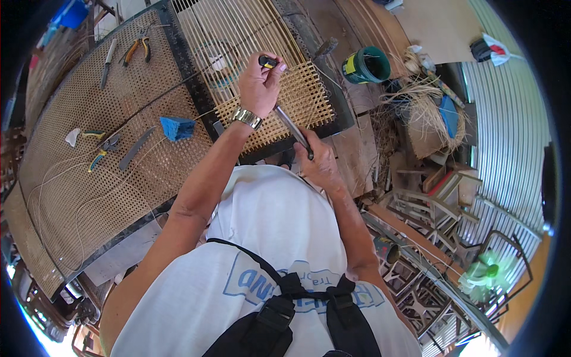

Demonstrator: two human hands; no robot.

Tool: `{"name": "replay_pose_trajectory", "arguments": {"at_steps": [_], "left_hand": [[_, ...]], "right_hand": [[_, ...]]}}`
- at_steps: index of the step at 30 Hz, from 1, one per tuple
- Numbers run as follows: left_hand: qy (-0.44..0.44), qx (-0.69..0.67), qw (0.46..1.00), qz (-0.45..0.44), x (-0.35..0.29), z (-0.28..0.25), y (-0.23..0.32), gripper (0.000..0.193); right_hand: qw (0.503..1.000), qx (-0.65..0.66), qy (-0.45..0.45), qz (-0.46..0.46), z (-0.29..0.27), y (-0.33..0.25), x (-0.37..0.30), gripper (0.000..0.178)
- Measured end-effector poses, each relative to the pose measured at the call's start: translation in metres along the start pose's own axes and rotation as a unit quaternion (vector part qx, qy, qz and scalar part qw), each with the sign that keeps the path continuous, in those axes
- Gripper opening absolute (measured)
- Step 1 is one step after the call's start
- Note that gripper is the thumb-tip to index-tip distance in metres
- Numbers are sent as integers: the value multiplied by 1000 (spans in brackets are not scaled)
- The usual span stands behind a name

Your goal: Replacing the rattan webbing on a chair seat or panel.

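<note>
A long slim metal tool (292, 128) with a dark grip is running diagonally between the two hands, lying over the lower edge of a partly woven cane panel (300, 98) set in a dark frame (190, 89). The left hand (260, 83), wearing a metal wristwatch (247, 118), is closing around the tool's upper end, where a small black and yellow tip (267, 61) is showing above the knuckles. The right hand (318, 163) is gripping the tool's lower dark end, just below the frame's near edge. Above the woven patch, bare pale cane strands (238, 30) are stretching across the frame in parallel lines. To the left, a large sheet of finished cane webbing (77, 149) is lying flat, and on it are resting a blue block (176, 127), a knife (136, 148), green-handled pliers (102, 150), orange-handled pliers (138, 49) and a screwdriver-like tool (107, 62). To the right of the frame, a green tub (366, 65) is standing beside a loose bundle of straw-coloured fibre (425, 98). Further right, corrugated metal sheeting (505, 131) is curving along the edge, with stacked metal chair frames (434, 214) below it. The person's white shirt and black chest straps are filling the lower middle
</note>
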State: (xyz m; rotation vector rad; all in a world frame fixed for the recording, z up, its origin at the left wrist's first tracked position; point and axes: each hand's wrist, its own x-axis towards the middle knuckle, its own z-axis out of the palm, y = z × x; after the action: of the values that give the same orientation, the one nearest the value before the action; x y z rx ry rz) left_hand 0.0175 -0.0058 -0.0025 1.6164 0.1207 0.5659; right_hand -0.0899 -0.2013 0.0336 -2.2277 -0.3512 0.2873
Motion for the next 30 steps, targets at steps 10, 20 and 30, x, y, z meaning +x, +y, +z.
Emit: {"name": "replay_pose_trajectory", "arguments": {"at_steps": [10, 20, 30], "left_hand": [[0, -14, 1000, -5, 3, -13, 7, 22], [-46, 46, 998, -10, 10, -5, 9, 26], [21, -18, 1000, -2, 11, -11, 6, 21]], "right_hand": [[1000, 20, 4, -5, 11, -15, -14, 38], [997, 3, 35, 63, -24, -10, 6, 38], [997, 21, 77, -3, 6, -6, -10, 39]]}}
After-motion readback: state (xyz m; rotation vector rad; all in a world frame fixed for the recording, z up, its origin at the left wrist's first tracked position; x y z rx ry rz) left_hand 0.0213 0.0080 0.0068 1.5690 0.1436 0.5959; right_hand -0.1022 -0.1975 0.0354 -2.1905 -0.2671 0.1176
